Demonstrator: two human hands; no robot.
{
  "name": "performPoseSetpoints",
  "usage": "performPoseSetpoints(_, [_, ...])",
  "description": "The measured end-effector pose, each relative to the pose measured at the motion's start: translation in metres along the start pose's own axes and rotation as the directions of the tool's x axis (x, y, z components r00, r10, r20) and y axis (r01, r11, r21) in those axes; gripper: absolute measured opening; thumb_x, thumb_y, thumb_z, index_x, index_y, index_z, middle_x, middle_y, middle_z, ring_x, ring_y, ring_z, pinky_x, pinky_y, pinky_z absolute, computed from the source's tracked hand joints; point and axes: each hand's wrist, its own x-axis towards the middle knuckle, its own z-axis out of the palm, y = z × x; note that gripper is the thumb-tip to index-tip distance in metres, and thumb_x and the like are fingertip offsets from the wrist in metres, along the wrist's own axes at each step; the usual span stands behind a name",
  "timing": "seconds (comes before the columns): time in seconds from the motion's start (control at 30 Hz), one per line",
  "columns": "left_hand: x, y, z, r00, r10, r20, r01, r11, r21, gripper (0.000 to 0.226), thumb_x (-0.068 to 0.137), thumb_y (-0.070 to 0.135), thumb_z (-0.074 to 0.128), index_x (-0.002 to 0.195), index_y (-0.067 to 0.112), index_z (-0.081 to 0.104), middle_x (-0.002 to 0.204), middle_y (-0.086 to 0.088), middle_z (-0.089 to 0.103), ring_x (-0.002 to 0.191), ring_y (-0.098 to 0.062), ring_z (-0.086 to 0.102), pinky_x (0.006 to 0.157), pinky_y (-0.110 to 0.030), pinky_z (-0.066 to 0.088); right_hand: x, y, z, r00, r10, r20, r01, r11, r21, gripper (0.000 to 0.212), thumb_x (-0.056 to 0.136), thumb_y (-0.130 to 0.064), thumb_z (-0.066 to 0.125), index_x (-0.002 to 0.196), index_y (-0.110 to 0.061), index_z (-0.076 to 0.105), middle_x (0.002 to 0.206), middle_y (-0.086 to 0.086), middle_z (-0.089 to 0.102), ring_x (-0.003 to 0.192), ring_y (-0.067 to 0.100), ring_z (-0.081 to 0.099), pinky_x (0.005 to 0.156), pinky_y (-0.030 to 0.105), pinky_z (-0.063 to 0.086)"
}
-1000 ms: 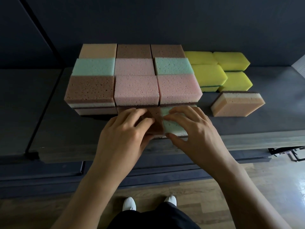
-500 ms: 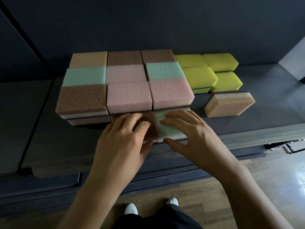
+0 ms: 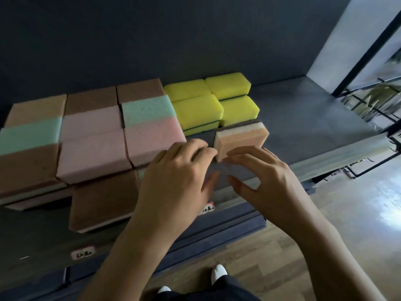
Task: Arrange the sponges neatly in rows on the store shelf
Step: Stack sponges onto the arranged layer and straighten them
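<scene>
Orange sponge (image 3: 240,141) on shelf (image 3: 303,118), touched at near side by left hand (image 3: 173,179) and right hand (image 3: 267,177): fingers loosely bent, thumbs apart from it, no grip. Yellow sponges (image 3: 199,109) just beyond it; pink, green, brown sponge block (image 3: 93,153) left of left hand.

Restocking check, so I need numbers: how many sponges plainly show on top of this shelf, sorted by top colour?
yellow sponges: 4
brown sponges: 4
pink sponges: 3
mint green sponges: 2
orange-tan sponges: 2
Total: 15, not counting lower layers or anything hidden by the hands.
</scene>
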Motion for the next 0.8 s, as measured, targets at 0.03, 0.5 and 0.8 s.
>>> performPoseSetpoints(0.03, [0.008,0.005,0.006,1.0,0.005,0.0,-0.005,1.0,0.001,0.035,0.086,0.032,0.069,0.116,0.017,0.064,0.118,0.002,0.062,0.105,-0.018,0.06,0.083,-0.033,0.051,-0.002,0.008,-0.005,1.0,0.017,0.004,-0.017,1.0,-0.005,0.031,0.085,-0.021,0.076,0.115,-0.02,0.07,0.117,-0.006,0.065,0.108,0.016,0.062,0.086,0.038,0.055])
performPoseSetpoints(0.5, [0.072,0.04,0.05,0.993,-0.07,0.097,0.068,0.997,0.026,0.056,0.083,0.022,0.072,0.136,0.017,0.052,0.125,0.001,0.057,0.108,-0.021,0.057,0.078,-0.031,0.049,0.014,0.073,-0.044,0.999,0.03,-0.011,-0.03,0.999,-0.011,0.057,0.083,-0.022,0.078,0.135,-0.019,0.056,0.141,0.0,0.048,0.132,0.022,0.045,0.101,0.033,0.046])
performPoseSetpoints(0.8, [0.048,0.05,0.024,0.999,-0.002,-0.04,0.002,1.0,0.013,0.063,0.075,0.01,0.08,0.133,0.016,0.056,0.123,0.001,0.059,0.107,-0.021,0.059,0.084,-0.037,0.055,0.026,0.067,-0.051,0.994,-0.096,0.044,0.085,0.975,0.207,0.057,0.077,-0.015,0.082,0.129,-0.018,0.059,0.126,-0.005,0.058,0.108,0.012,0.06,0.086,0.032,0.052])
